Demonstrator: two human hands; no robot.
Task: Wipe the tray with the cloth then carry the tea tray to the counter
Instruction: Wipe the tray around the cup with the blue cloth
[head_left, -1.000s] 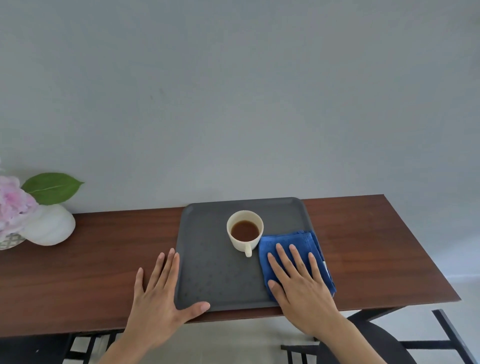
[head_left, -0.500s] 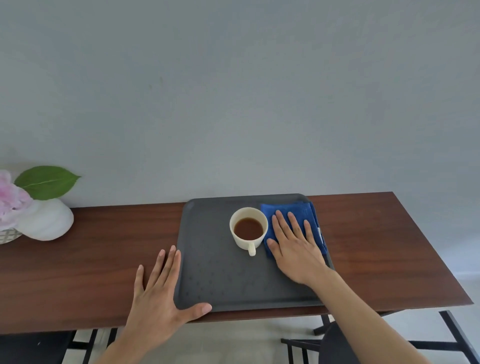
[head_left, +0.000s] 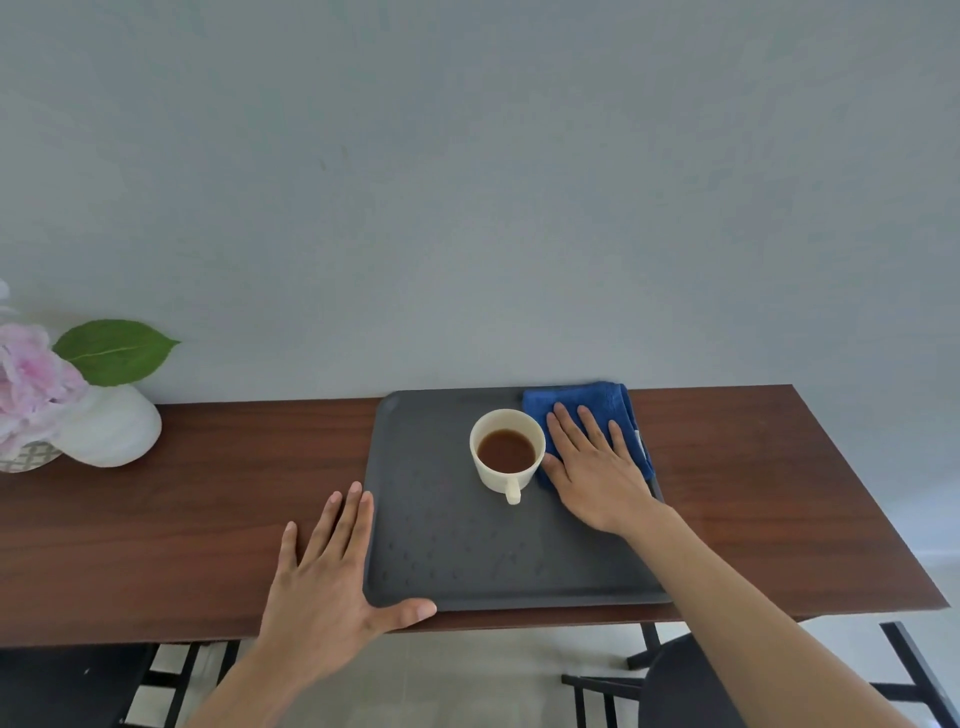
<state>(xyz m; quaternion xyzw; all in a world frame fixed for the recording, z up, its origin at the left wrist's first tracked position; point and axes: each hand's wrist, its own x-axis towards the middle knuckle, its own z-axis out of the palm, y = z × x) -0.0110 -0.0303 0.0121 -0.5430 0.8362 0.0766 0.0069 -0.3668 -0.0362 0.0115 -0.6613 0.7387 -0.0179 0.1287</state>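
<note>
A dark grey tray lies on a brown wooden table. On it stands a cream cup of brown tea, handle toward me. A folded blue cloth lies in the tray's far right corner, right of the cup. My right hand presses flat on the cloth with fingers spread. My left hand lies flat on the table against the tray's near left corner, thumb along its front edge.
A white vase with pink flowers and a green leaf stands at the table's far left. A grey wall rises right behind the table. Black chairs stand below the near edge.
My right hand has slid the blue cloth from the tray's near right part to its far right corner. The left hand has stayed at the near left corner.
</note>
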